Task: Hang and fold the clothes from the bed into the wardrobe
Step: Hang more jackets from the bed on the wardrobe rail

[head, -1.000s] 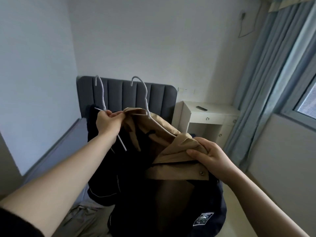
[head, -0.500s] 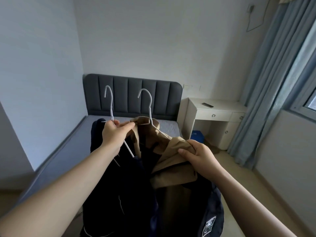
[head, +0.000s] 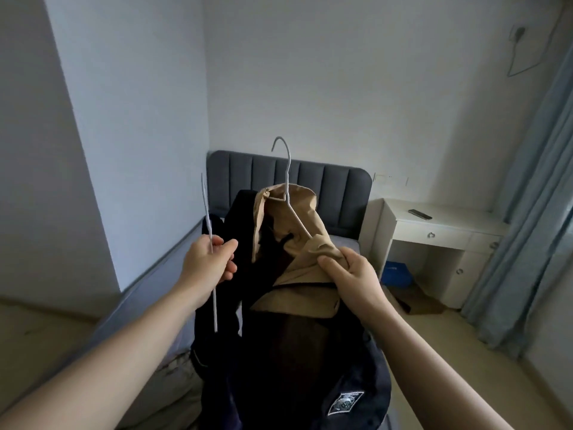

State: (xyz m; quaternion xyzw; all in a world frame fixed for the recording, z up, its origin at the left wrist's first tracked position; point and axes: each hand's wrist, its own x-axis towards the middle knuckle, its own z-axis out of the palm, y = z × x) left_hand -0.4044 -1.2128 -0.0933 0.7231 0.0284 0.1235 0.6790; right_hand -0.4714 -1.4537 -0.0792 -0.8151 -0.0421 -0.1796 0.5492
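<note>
My left hand [head: 208,261] pinches a white wire hanger [head: 208,234], seen edge-on, with a dark navy garment [head: 223,321] hanging from it. My right hand [head: 350,277] grips the shoulder of a tan jacket [head: 291,221], which sits on a second white hanger [head: 286,169] whose hook points up. A dark navy jacket with a badge [head: 344,401] hangs below the tan one. Both garments are held up over the bed [head: 148,283] with its grey headboard [head: 338,187]. The wardrobe is out of view.
A white bedside desk [head: 434,234] with a dark remote [head: 419,214] stands right of the bed. A blue bin [head: 397,271] sits under it. Blue-grey curtains [head: 533,197] hang at the right. Pale clothing [head: 173,386] lies on the bed at the lower left.
My left hand has pulled its hanger away to the left and turned it edge-on, so the two hangers now stand apart. The view has shifted to the left.
</note>
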